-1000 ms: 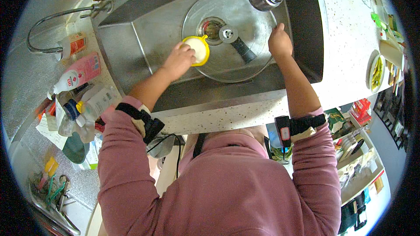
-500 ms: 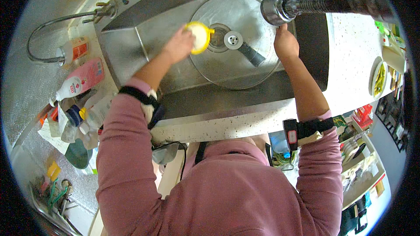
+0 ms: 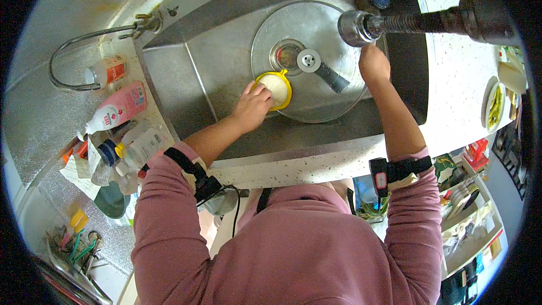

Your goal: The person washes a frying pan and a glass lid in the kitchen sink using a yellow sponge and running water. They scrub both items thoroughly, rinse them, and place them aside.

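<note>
My left hand (image 3: 252, 107) is closed on a round white scrubbing pad (image 3: 275, 91) with a yellow rim and small tab. The pad overlaps the lower left of a large clear glass lid (image 3: 330, 39) over the sink. A pale round knob with a dark handle (image 3: 331, 77) shows near the lid's middle. My right hand (image 3: 375, 68) is closed at the lid's right rim, just below the tap head (image 3: 357, 28); its fingertips are partly hidden, but it appears to grip the rim. Through the glass I see the drain (image 3: 287, 56).
The steel sink (image 3: 175, 79) surrounds the lid, and the black tap hose (image 3: 418, 23) reaches in from the right. Left of it stand a pink-and-white bottle (image 3: 121, 107) and a curved metal spout (image 3: 68, 51). A plate of green food (image 3: 494, 107) is on the right counter.
My left hand has moved the pad toward me, from beside the drain to the lid's lower left. My right hand stays at the lid's right edge. The whole view has shifted slightly.
</note>
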Demonstrator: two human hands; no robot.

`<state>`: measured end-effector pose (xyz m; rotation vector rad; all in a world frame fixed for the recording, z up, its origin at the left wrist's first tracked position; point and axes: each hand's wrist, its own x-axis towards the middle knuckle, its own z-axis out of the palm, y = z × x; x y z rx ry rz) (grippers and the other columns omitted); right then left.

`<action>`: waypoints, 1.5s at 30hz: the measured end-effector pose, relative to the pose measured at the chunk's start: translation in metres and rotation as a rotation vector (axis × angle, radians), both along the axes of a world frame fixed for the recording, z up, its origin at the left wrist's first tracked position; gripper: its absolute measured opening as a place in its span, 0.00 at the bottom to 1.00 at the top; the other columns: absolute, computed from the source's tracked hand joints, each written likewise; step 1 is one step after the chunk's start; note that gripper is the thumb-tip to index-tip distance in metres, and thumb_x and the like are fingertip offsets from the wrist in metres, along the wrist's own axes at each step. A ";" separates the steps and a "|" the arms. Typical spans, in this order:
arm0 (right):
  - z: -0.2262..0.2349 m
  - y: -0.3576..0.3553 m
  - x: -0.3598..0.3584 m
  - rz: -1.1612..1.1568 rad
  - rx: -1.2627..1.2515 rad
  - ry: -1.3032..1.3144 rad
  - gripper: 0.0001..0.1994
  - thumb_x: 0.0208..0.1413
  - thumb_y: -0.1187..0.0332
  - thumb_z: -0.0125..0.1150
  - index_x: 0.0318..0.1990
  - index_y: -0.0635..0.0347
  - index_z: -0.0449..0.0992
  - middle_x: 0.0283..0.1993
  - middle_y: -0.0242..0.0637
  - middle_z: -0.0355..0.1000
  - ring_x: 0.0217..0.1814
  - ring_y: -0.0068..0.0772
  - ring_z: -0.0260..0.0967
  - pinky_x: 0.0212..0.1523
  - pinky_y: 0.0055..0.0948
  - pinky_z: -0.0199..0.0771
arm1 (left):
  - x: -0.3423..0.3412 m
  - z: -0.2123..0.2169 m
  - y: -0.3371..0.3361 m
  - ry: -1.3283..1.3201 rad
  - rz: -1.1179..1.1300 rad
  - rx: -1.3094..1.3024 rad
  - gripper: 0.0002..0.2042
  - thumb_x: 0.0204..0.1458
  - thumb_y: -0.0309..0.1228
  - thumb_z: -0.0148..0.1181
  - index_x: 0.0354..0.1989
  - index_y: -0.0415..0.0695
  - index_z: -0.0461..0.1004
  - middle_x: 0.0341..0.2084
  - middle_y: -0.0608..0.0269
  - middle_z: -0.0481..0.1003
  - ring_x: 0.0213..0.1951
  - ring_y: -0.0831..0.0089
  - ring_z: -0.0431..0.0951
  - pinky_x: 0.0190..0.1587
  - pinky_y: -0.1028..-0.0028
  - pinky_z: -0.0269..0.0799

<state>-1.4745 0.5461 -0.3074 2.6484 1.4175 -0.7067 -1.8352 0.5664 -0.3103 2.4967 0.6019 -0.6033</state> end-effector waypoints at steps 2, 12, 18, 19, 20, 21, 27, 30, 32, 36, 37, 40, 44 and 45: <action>-0.001 0.000 0.003 0.065 0.023 0.003 0.11 0.63 0.61 0.40 0.44 0.59 0.61 0.33 0.54 0.75 0.37 0.58 0.74 0.38 0.54 0.71 | 0.007 -0.003 0.019 0.078 -0.085 0.099 0.14 0.50 0.30 0.50 0.44 0.50 0.77 0.48 0.67 0.72 0.59 0.70 0.64 0.66 0.51 0.48; -0.020 -0.011 0.006 0.051 0.011 0.038 0.12 0.63 0.61 0.42 0.43 0.61 0.61 0.33 0.59 0.74 0.36 0.62 0.73 0.37 0.55 0.72 | 0.058 -0.048 0.117 -0.051 0.462 0.283 0.14 0.47 0.32 0.60 0.41 0.39 0.75 0.48 0.57 0.69 0.54 0.60 0.68 0.51 0.66 0.70; -0.047 -0.020 0.016 -0.090 0.230 0.410 0.09 0.60 0.69 0.46 0.43 0.65 0.65 0.33 0.56 0.74 0.37 0.61 0.72 0.38 0.53 0.70 | 0.069 -0.064 0.098 -0.257 1.067 0.275 0.24 0.40 0.21 0.65 0.49 0.40 0.67 0.48 0.50 0.69 0.50 0.53 0.71 0.53 0.62 0.68; -0.051 -0.020 0.015 -0.121 0.345 0.519 0.09 0.58 0.71 0.48 0.43 0.66 0.66 0.36 0.58 0.73 0.39 0.60 0.72 0.37 0.52 0.70 | 0.071 -0.068 0.102 -0.286 1.079 0.305 0.23 0.41 0.21 0.64 0.49 0.40 0.68 0.48 0.50 0.70 0.50 0.52 0.71 0.53 0.61 0.67; -0.051 -0.020 0.015 -0.137 0.379 0.605 0.09 0.58 0.73 0.47 0.45 0.67 0.65 0.40 0.56 0.72 0.42 0.56 0.72 0.38 0.49 0.72 | 0.074 -0.071 0.106 -0.308 1.090 0.332 0.22 0.42 0.20 0.62 0.49 0.40 0.68 0.48 0.50 0.71 0.50 0.52 0.71 0.54 0.61 0.67; -0.051 -0.021 0.015 -0.154 0.411 0.693 0.11 0.58 0.76 0.47 0.47 0.67 0.65 0.43 0.54 0.71 0.45 0.53 0.72 0.39 0.45 0.74 | 0.079 -0.073 0.112 -0.387 1.076 0.358 0.20 0.43 0.20 0.60 0.48 0.41 0.69 0.47 0.50 0.72 0.50 0.52 0.72 0.54 0.61 0.67; -0.032 -0.023 0.004 -0.218 0.415 0.968 0.16 0.61 0.82 0.40 0.55 0.67 0.64 0.54 0.46 0.69 0.55 0.43 0.70 0.49 0.37 0.75 | 0.142 -0.036 0.145 -0.770 0.882 0.196 0.22 0.40 0.15 0.54 0.48 0.43 0.71 0.48 0.53 0.72 0.51 0.54 0.71 0.56 0.63 0.65; -0.023 -0.022 -0.003 -0.114 0.424 0.827 0.13 0.62 0.80 0.42 0.52 0.69 0.66 0.52 0.45 0.71 0.53 0.41 0.72 0.47 0.34 0.76 | 0.173 -0.009 0.141 -0.974 0.610 0.325 0.13 0.42 0.19 0.51 0.38 0.43 0.75 0.42 0.56 0.74 0.46 0.56 0.73 0.49 0.62 0.70; -0.016 -0.023 -0.009 -0.204 0.431 0.859 0.12 0.62 0.80 0.42 0.52 0.69 0.66 0.52 0.45 0.71 0.53 0.41 0.72 0.47 0.34 0.76 | 0.176 0.002 0.140 -0.934 0.601 0.369 0.13 0.42 0.20 0.52 0.37 0.44 0.75 0.42 0.57 0.74 0.45 0.56 0.73 0.49 0.62 0.70; 0.001 -0.025 -0.020 -0.139 0.528 0.877 0.12 0.62 0.81 0.41 0.52 0.69 0.65 0.54 0.47 0.70 0.54 0.41 0.71 0.49 0.33 0.74 | 0.154 -0.009 0.147 -0.770 0.771 0.302 0.16 0.38 0.21 0.58 0.40 0.42 0.73 0.43 0.55 0.72 0.48 0.53 0.72 0.51 0.62 0.70; 0.005 -0.024 -0.021 -0.116 0.494 0.847 0.12 0.62 0.81 0.40 0.53 0.68 0.64 0.55 0.47 0.69 0.54 0.41 0.71 0.50 0.33 0.74 | 0.144 -0.018 0.149 -0.711 0.864 0.333 0.16 0.37 0.22 0.58 0.40 0.42 0.73 0.43 0.54 0.73 0.47 0.53 0.73 0.51 0.61 0.70; 0.015 -0.026 -0.026 -0.143 0.505 0.820 0.13 0.63 0.81 0.41 0.54 0.67 0.62 0.55 0.47 0.69 0.54 0.40 0.71 0.50 0.33 0.74 | 0.093 -0.045 0.143 -0.666 1.017 0.475 0.15 0.37 0.26 0.57 0.39 0.41 0.74 0.42 0.51 0.74 0.46 0.51 0.72 0.51 0.59 0.68; 0.020 -0.028 -0.032 -0.148 0.571 0.843 0.15 0.63 0.80 0.42 0.56 0.66 0.58 0.54 0.48 0.70 0.54 0.39 0.71 0.48 0.32 0.75 | 0.032 -0.076 0.078 -0.157 1.355 0.289 0.15 0.37 0.28 0.60 0.37 0.37 0.73 0.38 0.44 0.73 0.44 0.48 0.72 0.49 0.58 0.69; 0.020 -0.029 -0.033 -0.158 0.584 0.850 0.15 0.63 0.80 0.42 0.56 0.66 0.58 0.54 0.48 0.70 0.54 0.39 0.71 0.48 0.32 0.75 | 0.026 -0.081 0.066 -0.206 1.395 0.300 0.16 0.37 0.28 0.60 0.37 0.37 0.73 0.37 0.44 0.74 0.44 0.48 0.73 0.49 0.58 0.69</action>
